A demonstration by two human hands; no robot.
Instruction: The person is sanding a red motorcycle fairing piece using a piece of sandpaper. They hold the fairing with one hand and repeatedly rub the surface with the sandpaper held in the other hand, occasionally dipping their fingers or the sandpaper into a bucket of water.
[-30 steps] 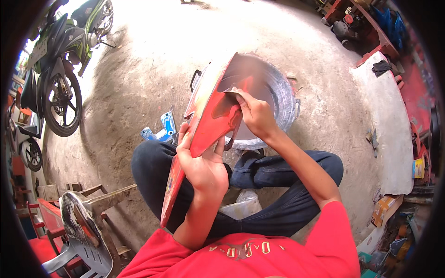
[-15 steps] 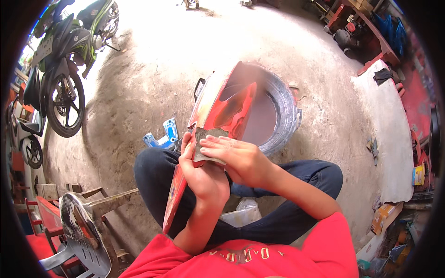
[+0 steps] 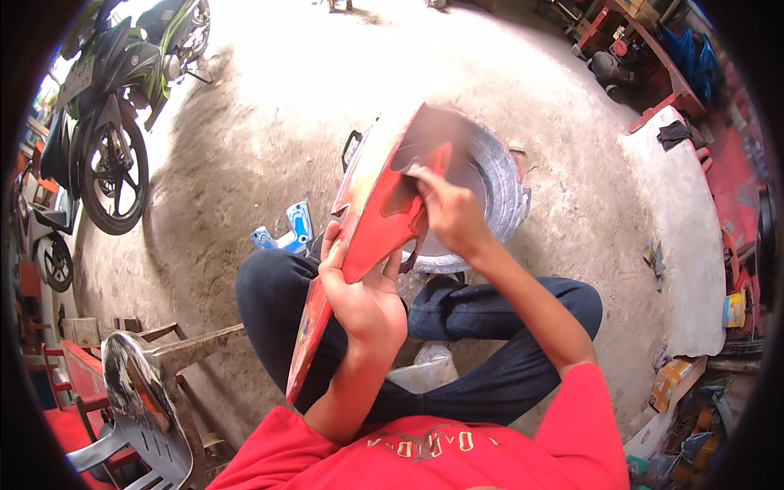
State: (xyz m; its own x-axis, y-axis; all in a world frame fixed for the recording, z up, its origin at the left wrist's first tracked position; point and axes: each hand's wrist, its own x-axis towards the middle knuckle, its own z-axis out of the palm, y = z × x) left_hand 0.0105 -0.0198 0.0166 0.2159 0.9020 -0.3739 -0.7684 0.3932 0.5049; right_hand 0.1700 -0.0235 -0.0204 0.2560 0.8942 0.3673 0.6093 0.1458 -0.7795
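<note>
A long red motorcycle body panel with worn, sanded-looking patches slants from beside my left thigh up over a round grey basin. My left hand is wrapped round its underside and edge near the middle, thumb and fingers on either side. Farther up the panel, my right hand is closed at its surface, and a pale edge of sandpaper shows at the fingertips. Most of that sheet is hidden by the fingers. Cloudy liquid seems to lie in the basin, partly covered by the panel.
A blue-and-white plastic part lies on the floor left of the basin. Motorcycles stand at the far left, a damaged grey chair at the near left. A whitish plastic bag sits between my legs. A pale slab runs along the right.
My right hand has moved up and away along the panel with the sandpaper, uncovering the red surface near my left hand. The left hand keeps its hold.
</note>
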